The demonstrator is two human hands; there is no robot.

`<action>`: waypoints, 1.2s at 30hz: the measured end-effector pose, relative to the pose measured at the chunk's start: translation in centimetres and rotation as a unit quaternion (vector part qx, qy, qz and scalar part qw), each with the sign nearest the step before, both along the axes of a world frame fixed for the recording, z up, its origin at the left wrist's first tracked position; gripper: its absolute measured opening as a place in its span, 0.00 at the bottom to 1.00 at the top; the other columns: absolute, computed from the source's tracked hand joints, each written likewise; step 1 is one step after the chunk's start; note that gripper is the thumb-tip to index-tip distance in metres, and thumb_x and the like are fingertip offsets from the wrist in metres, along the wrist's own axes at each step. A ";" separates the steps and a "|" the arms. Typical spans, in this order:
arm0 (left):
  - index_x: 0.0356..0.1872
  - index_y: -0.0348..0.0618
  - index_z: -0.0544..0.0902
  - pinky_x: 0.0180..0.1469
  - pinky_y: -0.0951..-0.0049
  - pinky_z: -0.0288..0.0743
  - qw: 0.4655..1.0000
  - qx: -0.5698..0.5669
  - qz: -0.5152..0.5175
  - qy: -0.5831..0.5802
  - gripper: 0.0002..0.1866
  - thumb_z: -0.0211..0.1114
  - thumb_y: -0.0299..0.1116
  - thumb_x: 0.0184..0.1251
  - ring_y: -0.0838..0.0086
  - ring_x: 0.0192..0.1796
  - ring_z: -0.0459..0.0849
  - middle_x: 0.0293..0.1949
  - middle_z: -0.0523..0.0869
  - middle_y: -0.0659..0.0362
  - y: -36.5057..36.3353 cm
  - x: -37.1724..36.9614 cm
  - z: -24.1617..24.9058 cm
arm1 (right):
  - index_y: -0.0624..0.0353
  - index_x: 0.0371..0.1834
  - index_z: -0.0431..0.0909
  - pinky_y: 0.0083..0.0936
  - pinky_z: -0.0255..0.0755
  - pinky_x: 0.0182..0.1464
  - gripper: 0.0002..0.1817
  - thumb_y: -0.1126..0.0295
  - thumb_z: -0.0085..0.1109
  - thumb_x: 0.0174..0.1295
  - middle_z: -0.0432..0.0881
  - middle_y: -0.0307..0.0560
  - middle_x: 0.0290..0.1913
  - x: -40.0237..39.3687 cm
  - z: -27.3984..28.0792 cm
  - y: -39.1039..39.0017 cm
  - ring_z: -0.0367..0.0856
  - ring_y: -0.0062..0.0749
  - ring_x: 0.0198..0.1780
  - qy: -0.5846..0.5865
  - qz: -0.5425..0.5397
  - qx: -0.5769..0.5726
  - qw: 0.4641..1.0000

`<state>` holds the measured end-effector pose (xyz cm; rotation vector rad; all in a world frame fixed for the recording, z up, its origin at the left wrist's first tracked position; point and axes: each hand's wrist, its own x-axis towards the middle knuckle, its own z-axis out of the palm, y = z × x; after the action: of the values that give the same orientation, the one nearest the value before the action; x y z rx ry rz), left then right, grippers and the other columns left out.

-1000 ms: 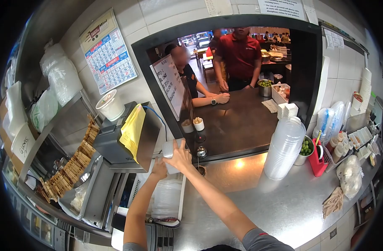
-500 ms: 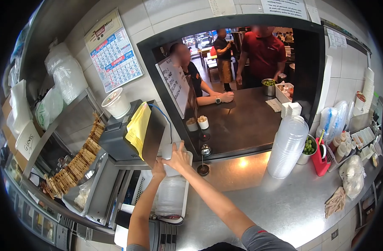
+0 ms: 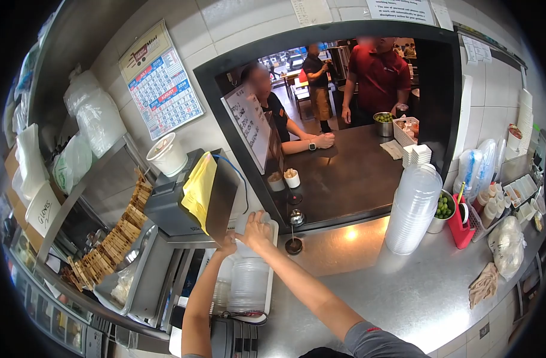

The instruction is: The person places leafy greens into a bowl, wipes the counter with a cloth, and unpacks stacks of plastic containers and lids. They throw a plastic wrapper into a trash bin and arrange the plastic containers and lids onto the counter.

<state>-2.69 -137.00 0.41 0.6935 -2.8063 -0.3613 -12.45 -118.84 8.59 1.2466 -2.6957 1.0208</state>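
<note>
Both arms reach into a white tray (image 3: 271, 256) at the left end of the steel counter. Inside it lie rows of clear plastic lids (image 3: 249, 286), stacked on edge. My right hand (image 3: 256, 231) curls its fingers over the translucent plastic lids at the tray's far end. Close beside it is my left hand (image 3: 226, 246), under the lower corner of a dark printer-like machine (image 3: 176, 194). Its fingers are mostly hidden, so its grip does not show. A yellow sheet (image 3: 199, 194) hangs on that machine.
A tall stack of clear containers (image 3: 411, 215) stands right on the steel counter (image 3: 332, 292). Beyond it are a pot of green fruit (image 3: 443, 209), a red holder (image 3: 462, 227) and a cloth (image 3: 484, 285). People stand behind the serving window. Clothespins (image 3: 114, 224) line the left rack.
My right hand's fingers, spread earlier, are now more bent over the lids. My left hand stays close to its place. The view has shifted slightly.
</note>
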 end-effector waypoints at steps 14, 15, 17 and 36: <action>0.54 0.38 0.74 0.29 0.80 0.66 0.928 0.342 0.011 0.150 0.29 0.61 0.25 0.44 0.81 0.27 0.70 0.26 0.72 0.64 4.0 0.8 3.6 | 0.46 0.67 0.57 0.73 0.46 0.56 0.50 0.32 0.56 0.41 0.51 0.55 0.68 1.7 0.1 -0.9 0.46 0.70 0.66 0.056 0.077 0.155 0.983; 0.55 0.42 0.74 0.30 0.81 0.65 0.918 0.370 0.003 0.142 0.31 0.63 0.25 0.42 0.83 0.29 0.71 0.29 0.73 0.66 3.6 1.4 3.1 | 0.48 0.66 0.58 0.72 0.45 0.56 0.49 0.32 0.55 0.42 0.54 0.54 0.67 1.6 0.0 -0.8 0.48 0.69 0.66 0.045 0.075 0.153 0.984; 0.53 0.42 0.75 0.29 0.81 0.65 0.911 0.385 0.029 0.145 0.27 0.62 0.23 0.43 0.82 0.27 0.70 0.26 0.72 0.66 3.0 1.3 2.5 | 0.51 0.65 0.59 0.72 0.44 0.56 0.49 0.32 0.53 0.43 0.59 0.53 0.66 1.5 -0.3 -1.0 0.50 0.67 0.66 0.028 0.084 0.150 0.985; 0.45 0.49 0.83 0.36 0.73 0.70 0.991 -0.004 -0.088 0.104 0.14 0.62 0.27 0.55 0.74 0.31 0.74 0.29 0.75 0.60 -0.4 1.4 1.0 | 0.55 0.53 0.72 0.69 0.50 0.53 0.24 0.52 0.36 0.64 0.75 0.52 0.51 -1.0 -5.7 -5.3 0.66 0.55 0.55 0.052 0.066 0.082 0.993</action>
<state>-1.34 -137.40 1.44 0.3814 -2.6734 -0.4261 -13.45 -124.17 2.88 1.4779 -2.6944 0.7333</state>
